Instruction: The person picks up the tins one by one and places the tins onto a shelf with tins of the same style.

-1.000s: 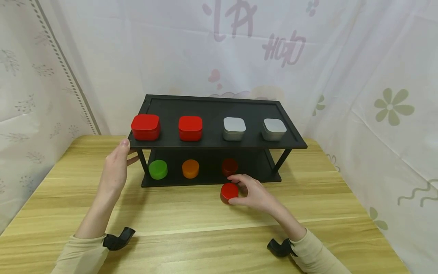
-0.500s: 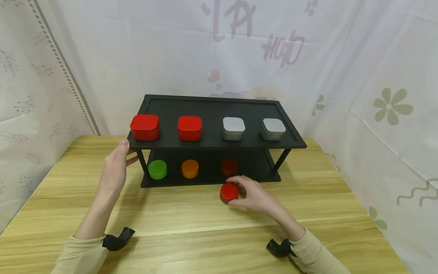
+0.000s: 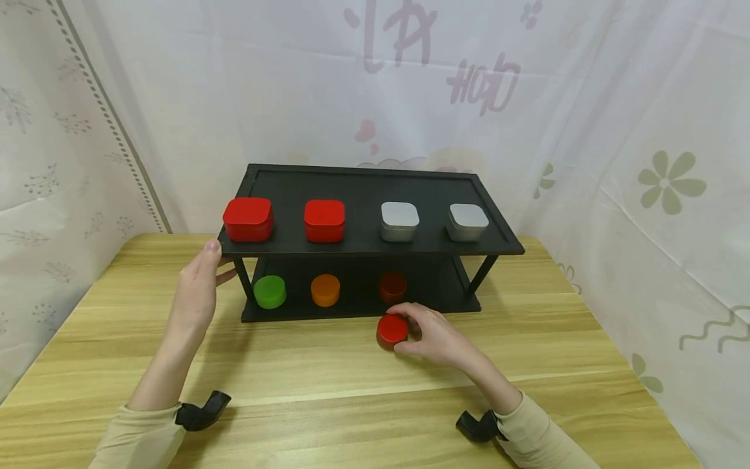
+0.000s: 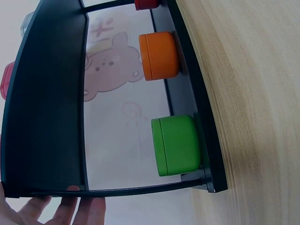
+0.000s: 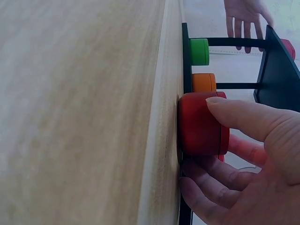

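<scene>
Thumb and fingers of my right hand point(image 3: 433, 335) hold a round red lidded box point(image 5: 199, 124) at its sides. That box point(image 3: 391, 331) stands on the table just in front of a black two-tier shelf point(image 3: 363, 246). At the shelf's left end, my left hand point(image 3: 198, 286) rests its thumb on the upper board's front corner. Its straight fingers reach past the side; in the left wrist view, fingertips point(image 4: 97, 209) show at the board's edge. On the lower board stand a green box point(image 4: 178, 145), an orange box point(image 4: 160, 55) and a dark red box point(image 3: 393, 287).
Two red square boxes point(image 3: 249, 219) and two grey boxes with white lids point(image 3: 400, 221) stand along the upper board's front. The wooden table point(image 3: 328, 417) extends before the shelf. Patterned white cloth point(image 3: 293, 78) hangs behind and at both sides.
The right thumb has shifted slightly toward the right along the red box. The box, the shelf and the left hand look still.
</scene>
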Tool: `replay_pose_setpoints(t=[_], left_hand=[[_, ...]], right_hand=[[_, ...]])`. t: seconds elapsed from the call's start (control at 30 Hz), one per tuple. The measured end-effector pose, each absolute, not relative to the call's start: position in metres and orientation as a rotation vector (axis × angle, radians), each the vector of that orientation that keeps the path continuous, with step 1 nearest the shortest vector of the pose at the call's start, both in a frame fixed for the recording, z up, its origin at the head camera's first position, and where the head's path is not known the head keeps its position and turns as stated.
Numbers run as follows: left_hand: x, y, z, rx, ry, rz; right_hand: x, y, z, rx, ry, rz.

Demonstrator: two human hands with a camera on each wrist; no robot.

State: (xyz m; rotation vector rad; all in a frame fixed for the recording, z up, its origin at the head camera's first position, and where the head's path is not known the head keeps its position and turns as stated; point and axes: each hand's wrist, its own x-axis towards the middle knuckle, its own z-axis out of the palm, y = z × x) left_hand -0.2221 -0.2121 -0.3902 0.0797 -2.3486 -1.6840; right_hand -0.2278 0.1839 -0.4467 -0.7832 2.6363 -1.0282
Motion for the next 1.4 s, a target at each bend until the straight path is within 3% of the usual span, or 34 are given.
replay_pose_setpoints(t=[1.4], left_hand=[[-0.2217,-0.2113,-0.39,0.085,-2.346,-1.684]], right_hand=[[-0.2302,0.1891,-0.4434,-0.744,2.63,-1.085]])
